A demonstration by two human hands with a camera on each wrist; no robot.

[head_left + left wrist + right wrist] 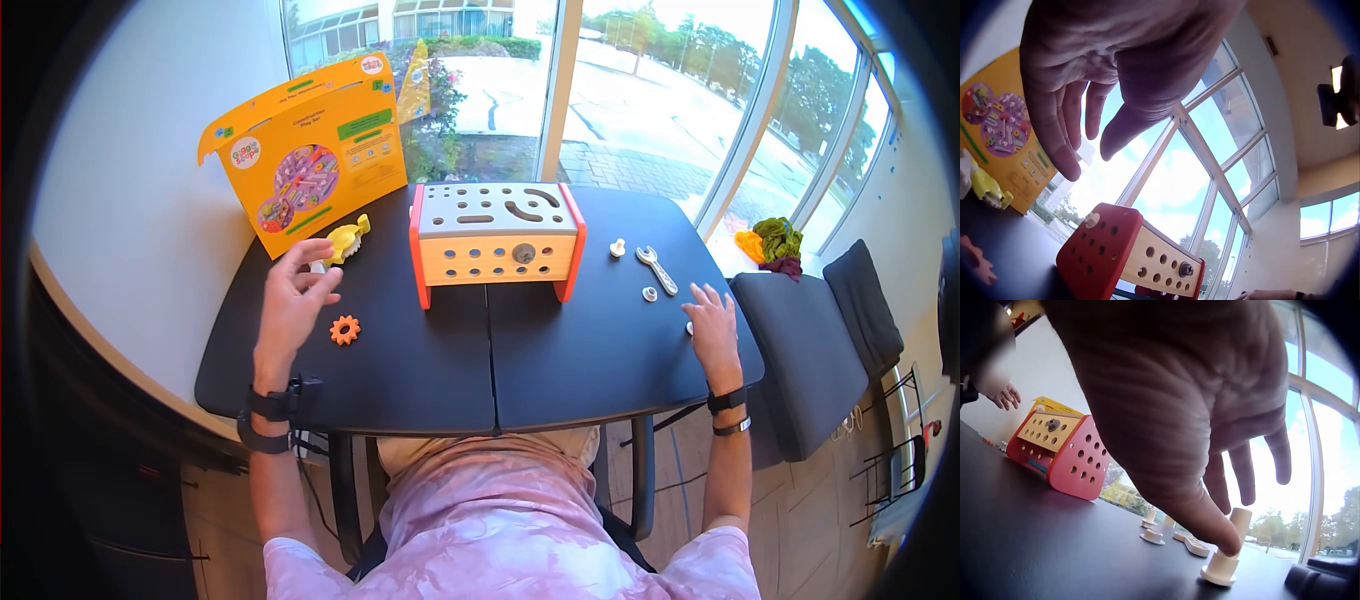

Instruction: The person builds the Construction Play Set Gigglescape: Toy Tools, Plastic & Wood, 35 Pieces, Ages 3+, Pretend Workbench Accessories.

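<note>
And here's the right hand (pixel 712 322) at the right edge of the table (pixel 400 370), fingers wide and loose, over one cream peg (pixel 1221 565)! The peg stands upright, flange down on the tabletop, long axis near vertical; the thumb overlaps it, though whether they touch I can't tell. From the head view that hand hides most of it.

Further in from that edge: one wrench (pixel 657 270), open end pointing to the far edge, one screw (pixel 618 248) and one short, flanged piece (pixel 650 294).

Over on the left, the left hand (pixel 293 297) hangs half-curled, gap wide, holding nothing, partly covering one yellow toy (pixel 346 242); its exact shape is hard to make out. One orange gear (pixel 345 330) lies nearer the left edge, and one red-sided workbench (pixel 490 262) stands mid-table towards the far edge.
</note>
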